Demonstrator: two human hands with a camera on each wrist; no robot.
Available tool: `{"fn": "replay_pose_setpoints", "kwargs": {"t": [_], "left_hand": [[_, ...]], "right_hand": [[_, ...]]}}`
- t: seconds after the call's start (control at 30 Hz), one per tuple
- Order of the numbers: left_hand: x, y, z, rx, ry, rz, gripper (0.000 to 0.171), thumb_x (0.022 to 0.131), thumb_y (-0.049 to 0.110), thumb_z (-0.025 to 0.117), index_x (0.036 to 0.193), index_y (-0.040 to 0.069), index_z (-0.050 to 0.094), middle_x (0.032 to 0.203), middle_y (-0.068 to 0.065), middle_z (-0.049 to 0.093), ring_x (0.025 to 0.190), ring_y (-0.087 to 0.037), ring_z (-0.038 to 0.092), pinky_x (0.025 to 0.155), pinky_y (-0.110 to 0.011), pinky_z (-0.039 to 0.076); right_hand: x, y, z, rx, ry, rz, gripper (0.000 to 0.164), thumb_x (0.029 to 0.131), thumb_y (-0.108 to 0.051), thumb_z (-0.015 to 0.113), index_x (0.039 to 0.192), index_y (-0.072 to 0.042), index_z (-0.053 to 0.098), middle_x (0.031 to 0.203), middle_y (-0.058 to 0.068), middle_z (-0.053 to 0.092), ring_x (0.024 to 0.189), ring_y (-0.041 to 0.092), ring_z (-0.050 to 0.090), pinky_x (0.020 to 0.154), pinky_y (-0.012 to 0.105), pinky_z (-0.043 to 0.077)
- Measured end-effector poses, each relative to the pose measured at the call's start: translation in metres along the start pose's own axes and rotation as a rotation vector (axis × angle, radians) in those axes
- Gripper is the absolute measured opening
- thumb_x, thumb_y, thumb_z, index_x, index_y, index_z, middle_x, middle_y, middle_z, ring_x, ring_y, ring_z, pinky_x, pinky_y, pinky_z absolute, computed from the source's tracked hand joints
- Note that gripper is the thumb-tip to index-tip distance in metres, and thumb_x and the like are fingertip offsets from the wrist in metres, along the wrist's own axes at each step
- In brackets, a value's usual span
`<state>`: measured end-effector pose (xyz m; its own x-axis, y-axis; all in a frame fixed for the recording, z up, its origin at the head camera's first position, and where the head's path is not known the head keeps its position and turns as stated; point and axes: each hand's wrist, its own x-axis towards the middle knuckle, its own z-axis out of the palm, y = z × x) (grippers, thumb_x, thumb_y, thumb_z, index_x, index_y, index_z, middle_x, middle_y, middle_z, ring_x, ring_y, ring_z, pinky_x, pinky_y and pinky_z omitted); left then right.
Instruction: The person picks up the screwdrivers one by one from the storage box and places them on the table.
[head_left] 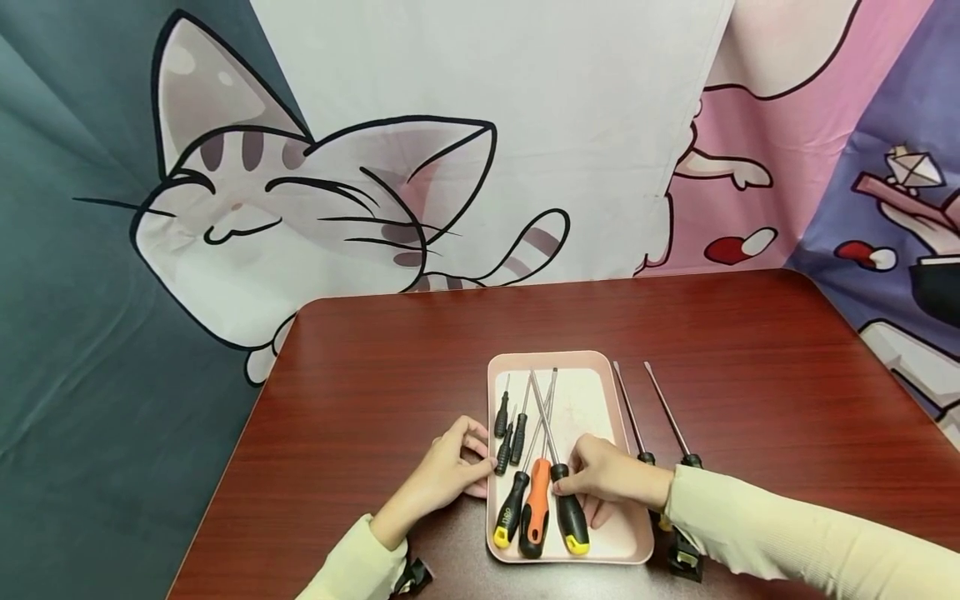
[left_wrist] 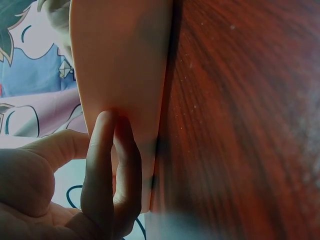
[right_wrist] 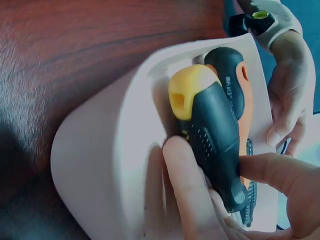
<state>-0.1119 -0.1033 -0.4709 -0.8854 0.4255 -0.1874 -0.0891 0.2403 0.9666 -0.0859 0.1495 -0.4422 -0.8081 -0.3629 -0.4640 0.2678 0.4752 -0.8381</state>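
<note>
A shallow tray (head_left: 618,542) with a pale pink rim holds several screwdrivers. My left hand (head_left: 453,462) grips its left edge, thumb at the rim and fingertips (left_wrist: 105,120) against the outer wall. Inside the tray, my right hand (head_left: 600,475) pinches the black handle of a yellow-ended screwdriver (right_wrist: 215,125) between thumb and fingers. That handle lies beside an orange-and-black screwdriver (head_left: 537,500), and their shafts cross. Farther left is another black-and-yellow screwdriver (head_left: 512,508). Three small black screwdrivers, one of them this upper one (head_left: 501,417), lie along the tray's left side.
Right of the tray, two long screwdrivers lie on the brown table (head_left: 375,375): a nearer one (head_left: 630,408) and a farther one (head_left: 667,408). My right forearm hides part of their handles. A printed cartoon cloth (head_left: 585,125) hangs behind the table.
</note>
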Motion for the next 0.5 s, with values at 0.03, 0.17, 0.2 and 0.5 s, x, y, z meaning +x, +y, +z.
{"fn": "replay_pose_setpoints", "kwargs": {"t": [0.03,0.17,0.2,0.5], "left_hand": [[0.000,0.000,0.000,0.002,0.001,0.000,0.033,0.089,-0.002,0.069,0.115,-0.005,0.049,0.094,-0.015,0.059,0.064,-0.021,0.067,0.057,-0.038,0.062],[0.000,0.000,0.000,0.007,-0.002,-0.002,0.033,0.089,-0.002,0.069,0.115,-0.004,0.049,0.095,-0.015,0.059,0.065,-0.021,0.067,0.057,-0.038,0.062],[0.000,0.000,0.000,0.009,-0.002,-0.002,0.033,0.089,-0.002,0.069,0.115,-0.004,0.049,0.095,-0.015,0.059,0.065,-0.021,0.067,0.057,-0.038,0.062],[0.001,-0.001,-0.001,0.013,0.000,-0.002,0.033,0.089,-0.002,0.069,0.115,-0.005,0.049,0.094,-0.015,0.059,0.064,-0.019,0.067,0.057,-0.039,0.062]], "right_hand": [[0.000,0.000,0.001,0.008,-0.003,0.003,0.026,0.086,-0.006,0.075,0.075,0.002,0.052,0.057,0.017,0.062,0.044,0.026,0.064,0.042,0.038,0.058],[0.000,0.000,0.002,0.060,-0.030,0.008,0.022,0.085,-0.001,0.070,0.076,0.002,0.051,0.059,0.019,0.063,0.046,0.028,0.065,0.043,0.038,0.058],[0.000,-0.001,0.002,0.075,-0.035,0.013,0.021,0.085,0.000,0.070,0.077,0.002,0.051,0.060,0.019,0.063,0.046,0.028,0.066,0.044,0.038,0.059],[-0.002,-0.004,-0.008,0.102,-0.042,-0.015,0.019,0.087,-0.001,0.069,0.079,0.002,0.053,0.061,0.018,0.063,0.046,0.024,0.065,0.047,0.039,0.060]]}}
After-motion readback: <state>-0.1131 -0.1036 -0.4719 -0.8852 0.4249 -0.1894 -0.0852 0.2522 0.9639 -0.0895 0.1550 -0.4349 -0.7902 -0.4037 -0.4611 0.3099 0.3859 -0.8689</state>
